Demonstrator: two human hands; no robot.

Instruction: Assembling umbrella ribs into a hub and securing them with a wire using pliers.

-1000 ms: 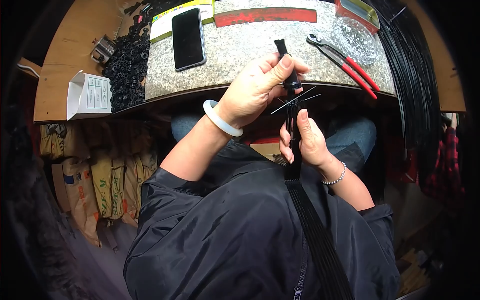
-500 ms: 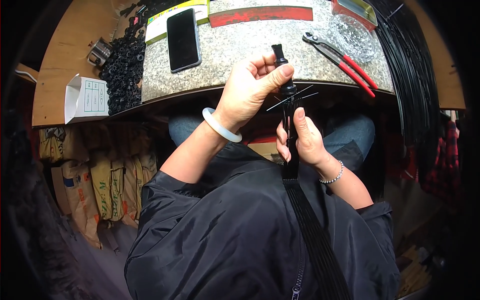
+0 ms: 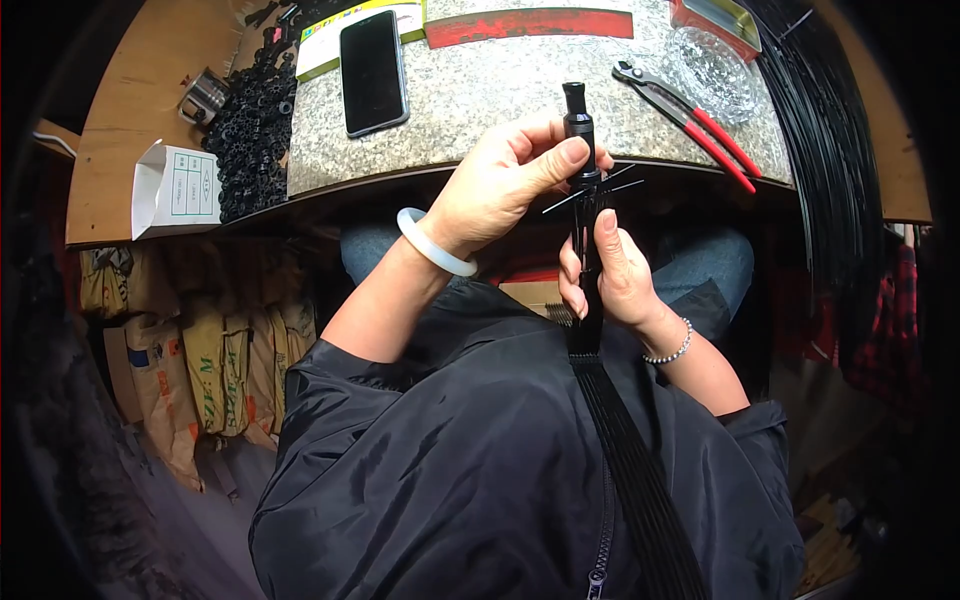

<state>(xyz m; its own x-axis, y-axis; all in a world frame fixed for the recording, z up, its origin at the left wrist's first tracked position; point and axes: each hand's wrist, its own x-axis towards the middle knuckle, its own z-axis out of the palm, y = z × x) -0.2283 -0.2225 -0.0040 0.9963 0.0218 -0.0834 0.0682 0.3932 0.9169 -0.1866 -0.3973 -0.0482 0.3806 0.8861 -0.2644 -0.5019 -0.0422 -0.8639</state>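
Note:
Upright before me is a black umbrella frame with a ringed, flared top end. My left hand is closed round this upper part, the thumb pressed across its front. Lower down, my right hand holds the shaft and bundled rods between fingers and thumb. Several thin black wires stick out sideways just below the ringed part. From my right hand the long bundle of black ribs runs down over my dark jacket to the lower right. My fingers partly hide the shaft.
On the speckled tabletop lie a phone, a red strip, red-handled pliers and a glass dish. To the left are small black parts, a metal cup and a white box. Long black rods hang at right.
The top of the umbrella frame has swung slightly right and stands straighter. My left hand has slid a little lower with it. My right hand keeps its hold.

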